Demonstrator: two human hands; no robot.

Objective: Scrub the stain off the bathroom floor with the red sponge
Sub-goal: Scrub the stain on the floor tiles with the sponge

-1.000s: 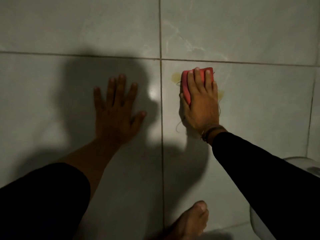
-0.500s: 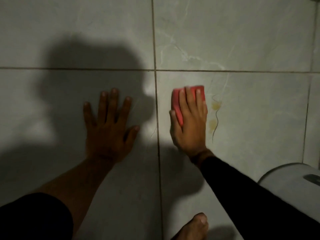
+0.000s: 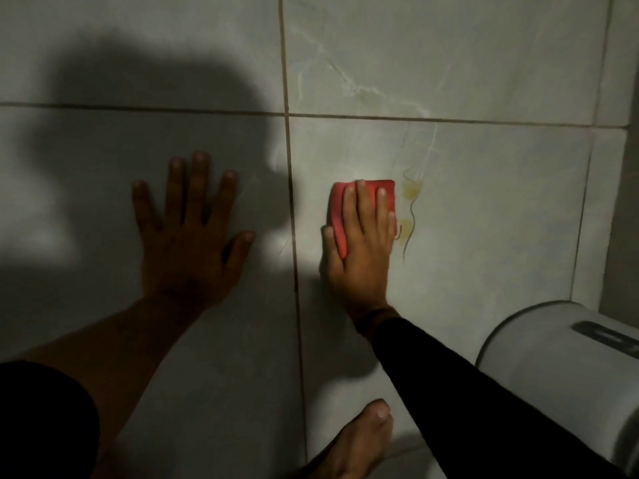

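Since a second ago the red sponge (image 3: 366, 209) has been dragged left off the mark — the yellow stain (image 3: 409, 209), then mostly covered, is now exposed just beside the sponge's right edge. Between half a second ago and now little has changed; sponge and stain sit in much the same relation.

Right hand (image 3: 359, 250) is laid flat on top of the sponge, fingers spread over it and thumb against its left side, so the sponge is pressed onto the floor (image 3: 484, 219) rather than pinched. It sits on the tile right of the vertical grout line (image 3: 294, 236), near that tile's far edge.

Left hand (image 3: 190, 233) is planted palm-down, fingers splayed, on the neighbouring tile left of the grout line — holding nothing, apparently used as a brace. Hands are well apart.

Progress: stain not cleared. Two yellowish blotches joined by a thin wavy trail are still visible, the lower blotch touching or just under the little-finger side of the hand. Whether they have been thinned cannot be told in this dim light. Judged mid-scrub: more passes to the right over both blotches and the trail are left.

A bare foot (image 3: 359, 440) is seen at the near edge, a white bin (image 3: 553, 375) at the near right corner.
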